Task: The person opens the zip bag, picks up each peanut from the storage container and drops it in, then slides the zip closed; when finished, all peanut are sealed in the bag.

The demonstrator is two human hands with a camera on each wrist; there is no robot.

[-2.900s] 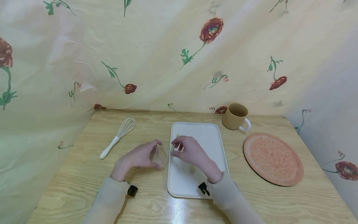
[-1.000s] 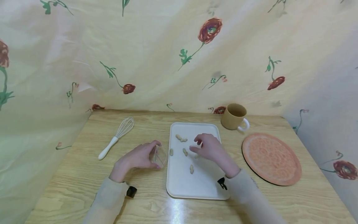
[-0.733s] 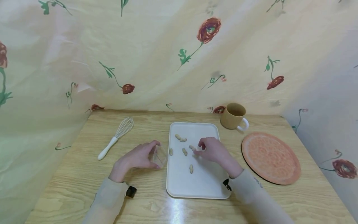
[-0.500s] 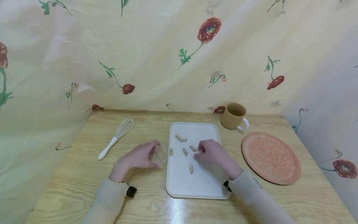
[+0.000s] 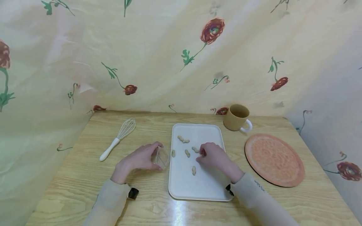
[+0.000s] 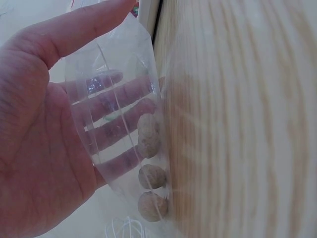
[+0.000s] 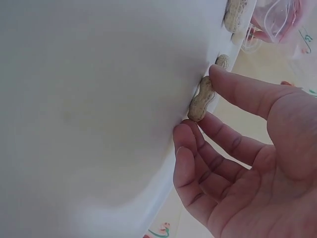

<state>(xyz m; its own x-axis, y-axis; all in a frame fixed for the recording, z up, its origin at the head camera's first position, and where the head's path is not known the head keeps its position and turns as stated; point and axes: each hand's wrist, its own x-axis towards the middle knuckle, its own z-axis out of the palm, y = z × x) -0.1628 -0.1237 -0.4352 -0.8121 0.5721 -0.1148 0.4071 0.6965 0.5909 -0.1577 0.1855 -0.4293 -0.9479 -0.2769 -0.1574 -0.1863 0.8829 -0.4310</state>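
Note:
My left hand [image 5: 142, 157] stays curved round a clear plastic bag [image 5: 162, 158], its mouth facing the tray. In the left wrist view the fingers show through the film, and a few peanuts [image 6: 148, 136] lie low inside the bag. Over the white tray [image 5: 198, 190], my right hand [image 5: 213, 157] pinches a peanut [image 7: 200, 101] between thumb and fingertips, close to the tray's surface; in the head view the fingers hide it. Several more peanuts [image 5: 187, 153] lie scattered on the tray, one [image 5: 195, 149] right beside the right fingertips and another [image 5: 173, 153] along the left rim.
A white-handled whisk [image 5: 117, 139] lies to the left on the wooden table [image 5: 150, 201]. Behind the tray's right corner stands a tan mug [image 5: 236, 117] with a white handle. A round orange mat [image 5: 275, 160] lies at the right. Flowered cloth [image 5: 158, 56] hangs behind.
My right hand has moved right from the bag's mouth to the tray's middle, lowered, and closed its fingers on a peanut. My left hand and the bag have stayed in place.

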